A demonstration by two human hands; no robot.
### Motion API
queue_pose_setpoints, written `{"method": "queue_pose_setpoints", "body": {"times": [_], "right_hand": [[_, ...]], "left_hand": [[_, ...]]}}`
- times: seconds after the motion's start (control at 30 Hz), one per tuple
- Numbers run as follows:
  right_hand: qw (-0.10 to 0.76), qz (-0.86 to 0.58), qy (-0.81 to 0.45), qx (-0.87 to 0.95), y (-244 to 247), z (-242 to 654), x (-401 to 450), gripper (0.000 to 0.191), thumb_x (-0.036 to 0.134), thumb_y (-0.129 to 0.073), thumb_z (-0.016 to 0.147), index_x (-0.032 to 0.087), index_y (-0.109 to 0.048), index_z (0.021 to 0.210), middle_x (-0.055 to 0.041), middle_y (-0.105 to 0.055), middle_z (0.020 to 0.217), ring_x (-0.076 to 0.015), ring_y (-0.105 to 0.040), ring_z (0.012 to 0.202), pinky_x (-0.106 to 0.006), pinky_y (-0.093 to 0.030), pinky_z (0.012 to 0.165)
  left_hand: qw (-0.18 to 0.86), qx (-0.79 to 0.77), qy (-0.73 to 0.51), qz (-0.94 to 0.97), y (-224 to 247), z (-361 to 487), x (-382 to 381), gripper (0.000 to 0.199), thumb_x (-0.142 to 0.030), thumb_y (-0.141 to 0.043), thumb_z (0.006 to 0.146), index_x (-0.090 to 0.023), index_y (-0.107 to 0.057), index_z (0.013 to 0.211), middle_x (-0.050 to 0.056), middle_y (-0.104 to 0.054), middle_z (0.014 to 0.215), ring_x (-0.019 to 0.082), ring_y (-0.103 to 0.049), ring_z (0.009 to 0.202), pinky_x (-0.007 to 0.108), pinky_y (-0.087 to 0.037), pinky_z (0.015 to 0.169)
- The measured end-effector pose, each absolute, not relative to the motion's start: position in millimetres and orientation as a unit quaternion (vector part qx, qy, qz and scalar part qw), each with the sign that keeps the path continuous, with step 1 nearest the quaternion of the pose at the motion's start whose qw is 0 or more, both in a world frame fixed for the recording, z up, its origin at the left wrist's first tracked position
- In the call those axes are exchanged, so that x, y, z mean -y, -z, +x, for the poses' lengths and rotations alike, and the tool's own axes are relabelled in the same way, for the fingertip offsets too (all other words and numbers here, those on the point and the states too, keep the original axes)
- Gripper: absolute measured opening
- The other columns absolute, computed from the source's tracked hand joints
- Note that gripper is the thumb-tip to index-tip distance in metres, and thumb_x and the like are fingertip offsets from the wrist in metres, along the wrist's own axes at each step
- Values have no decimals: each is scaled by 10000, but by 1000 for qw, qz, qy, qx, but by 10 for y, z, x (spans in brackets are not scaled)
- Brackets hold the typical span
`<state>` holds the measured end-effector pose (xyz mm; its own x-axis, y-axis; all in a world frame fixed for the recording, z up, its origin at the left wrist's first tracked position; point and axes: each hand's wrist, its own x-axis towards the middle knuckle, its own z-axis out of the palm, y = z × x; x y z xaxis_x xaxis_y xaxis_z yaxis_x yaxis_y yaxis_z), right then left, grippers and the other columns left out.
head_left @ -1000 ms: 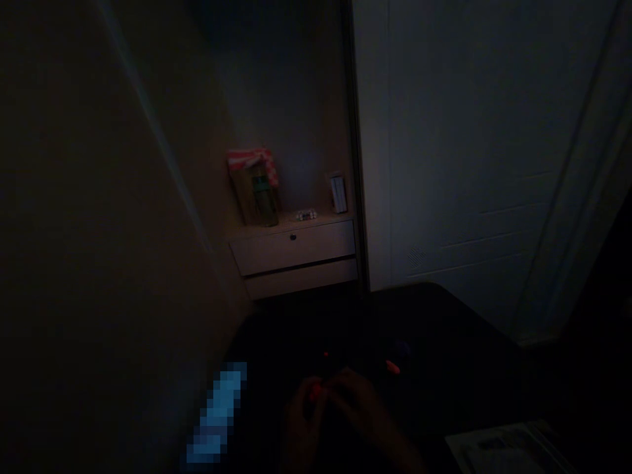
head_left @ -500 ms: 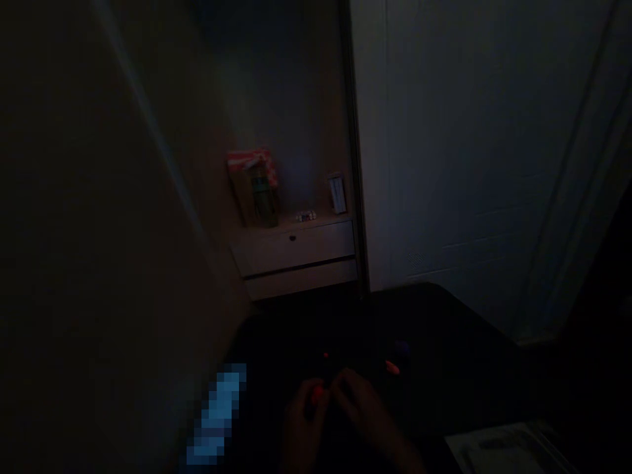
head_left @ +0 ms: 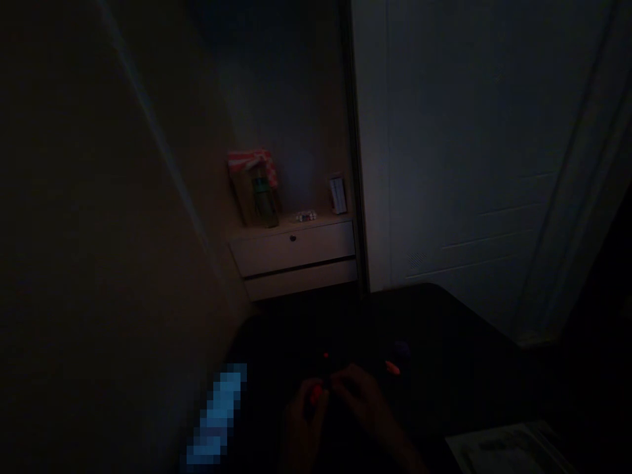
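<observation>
The room is very dark. Low in the head view, my left hand [head_left: 303, 418] is closed round a small red object [head_left: 315, 394] whose kind I cannot make out. Just right of it is my right hand [head_left: 363, 398], its thumb and fingers pinched together near the red object. A small dark bit seems to be at those fingertips, too dim to name. Beyond the hands lies a tiny red piece [head_left: 326, 355] on the black table [head_left: 296, 329]. An orange-red elongated piece [head_left: 392, 368] and a dark purple lump [head_left: 401, 347] rest to the right of my right hand.
A pixelated bright blue patch [head_left: 217, 415] is at the left. Papers [head_left: 503, 451] lie at the lower right. Behind the table stand drawers [head_left: 296, 253] with a green bottle [head_left: 265, 201], a red-and-white item [head_left: 249, 159] and a small box [head_left: 338, 194] on top. A white door panel [head_left: 469, 151] rises at the right.
My right hand has shifted slightly up and right, its fingers a little flatter. My left hand stays round the red object. The loose pieces have not moved.
</observation>
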<state>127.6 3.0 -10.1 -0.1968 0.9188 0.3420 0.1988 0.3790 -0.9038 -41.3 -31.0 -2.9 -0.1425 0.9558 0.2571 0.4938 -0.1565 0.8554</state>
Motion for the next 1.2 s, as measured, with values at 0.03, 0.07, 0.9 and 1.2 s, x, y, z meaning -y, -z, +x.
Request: {"method": "queue_pose_setpoints", "body": {"times": [0.03,0.07,0.9,1.2], "right_hand": [[477,-412,-379,677,107,1276,-34,279,445,-610,949,212,-761,954,-65,-749,968,-231,-697,925,-336,-518,850],[475,-414,-384,675,113,1277,-38,261,434,-631,934,206,-759,946,-60,-750,952,-227,-695,904,-327,-516,830],[459,-418,-405,671,84,1270,0,321,384,-507,975,209,-773,1022,-80,-798,1023,-252,-722,963,-344,-526,878],[458,-426,-417,659,114,1266,6,322,379,-544,954,215,-751,1137,-79,-798,1067,-256,-725,1005,-343,-518,905]], "left_hand": [[252,-599,-460,605,26,-413,309,484,-641,-586,857,-216,-737,1034,79,-781,1026,251,-720,969,352,-560,884],[254,-598,-459,605,22,-411,309,489,-644,-582,856,-214,-737,1032,81,-781,1022,253,-720,967,353,-561,882],[248,-608,-448,607,2,-396,310,558,-711,-560,832,-216,-736,1019,78,-781,1004,250,-723,949,348,-563,868],[242,-592,-460,616,54,-424,287,502,-660,-581,850,-215,-736,1023,79,-781,1007,252,-723,953,356,-559,878]]}}
